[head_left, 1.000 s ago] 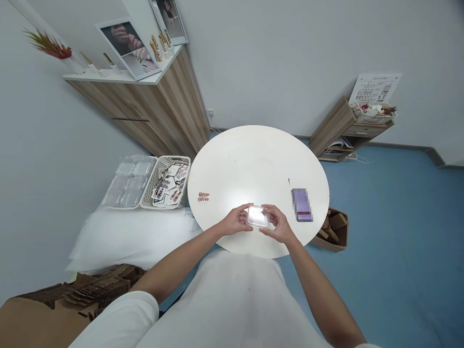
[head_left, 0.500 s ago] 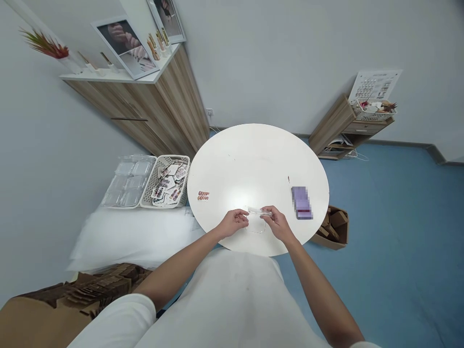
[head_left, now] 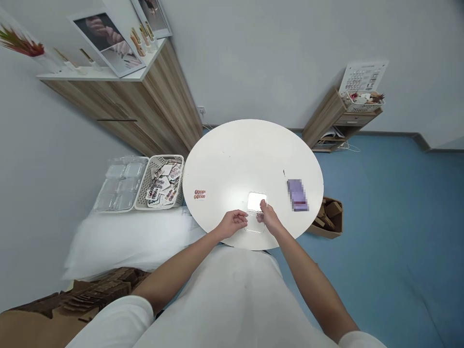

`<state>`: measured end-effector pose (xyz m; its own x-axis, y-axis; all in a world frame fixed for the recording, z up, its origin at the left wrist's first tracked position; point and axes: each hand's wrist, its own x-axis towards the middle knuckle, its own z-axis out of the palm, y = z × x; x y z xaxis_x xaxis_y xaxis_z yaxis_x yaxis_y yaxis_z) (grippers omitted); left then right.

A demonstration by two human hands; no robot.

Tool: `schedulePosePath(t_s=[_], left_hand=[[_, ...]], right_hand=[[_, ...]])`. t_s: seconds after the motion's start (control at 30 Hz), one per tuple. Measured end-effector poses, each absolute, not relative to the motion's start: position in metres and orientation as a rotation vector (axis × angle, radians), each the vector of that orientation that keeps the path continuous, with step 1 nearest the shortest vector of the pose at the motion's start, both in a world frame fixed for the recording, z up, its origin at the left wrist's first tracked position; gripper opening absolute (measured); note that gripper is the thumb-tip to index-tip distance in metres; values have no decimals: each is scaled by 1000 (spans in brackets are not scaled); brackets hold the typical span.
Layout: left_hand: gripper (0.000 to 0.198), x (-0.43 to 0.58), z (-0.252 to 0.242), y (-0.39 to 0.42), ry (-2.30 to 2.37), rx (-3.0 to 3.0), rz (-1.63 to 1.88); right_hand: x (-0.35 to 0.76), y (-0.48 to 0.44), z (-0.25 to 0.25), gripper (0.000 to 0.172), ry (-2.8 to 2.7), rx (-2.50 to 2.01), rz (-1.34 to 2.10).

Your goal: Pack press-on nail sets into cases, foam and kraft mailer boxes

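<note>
A clear plastic case point(head_left: 257, 198) lies unfolded near the front of the round white table point(head_left: 239, 150), its lid tilted back from a see-through lower half. My right hand point(head_left: 268, 217) grips the case at its right side, with the thumb over the lid. Around the left edge by the hinge, my left hand point(head_left: 234, 224) has its fingers curled and pinched on the case. To the left on the tabletop lies a small set of reddish-brown press-on nails point(head_left: 199, 194). A purple pixelated object point(head_left: 298, 195) rests at the right.
Left of the table, a white basket point(head_left: 137, 198) holds printed nail cards, beside stacked clear cases point(head_left: 121, 183). A cardboard box point(head_left: 331, 217) stands on the floor at right. A wooden cabinet point(head_left: 174, 96) and a small shelf point(head_left: 324, 121) stand behind.
The clear case's lid has swung open away from me. My right hand has shifted slightly left on it, while my left hand stays at its left edge. The camera view has turned a little.
</note>
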<state>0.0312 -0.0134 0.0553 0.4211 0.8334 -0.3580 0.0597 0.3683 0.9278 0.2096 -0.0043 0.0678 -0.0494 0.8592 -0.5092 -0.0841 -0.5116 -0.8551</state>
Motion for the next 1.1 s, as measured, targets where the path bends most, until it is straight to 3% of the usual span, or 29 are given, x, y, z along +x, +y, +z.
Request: schedulePosePath(t_s=[0.53, 0.73, 0.97, 1.1], left_hand=[[43, 36, 30, -13, 1240, 1028, 669], [29, 39, 4, -18, 1285, 1087, 634], [24, 47, -12, -20, 1391, 1138, 572], [27, 49, -16, -22, 1425, 1163, 521]], right_hand=[[207, -60, 38, 53, -1042, -1656, 1295], [206, -66, 17, 55, -1164, -1857, 1214], [207, -61, 1, 37, -1261, -1941, 1245], [206, -60, -7, 42, -1255, -1946, 1231]])
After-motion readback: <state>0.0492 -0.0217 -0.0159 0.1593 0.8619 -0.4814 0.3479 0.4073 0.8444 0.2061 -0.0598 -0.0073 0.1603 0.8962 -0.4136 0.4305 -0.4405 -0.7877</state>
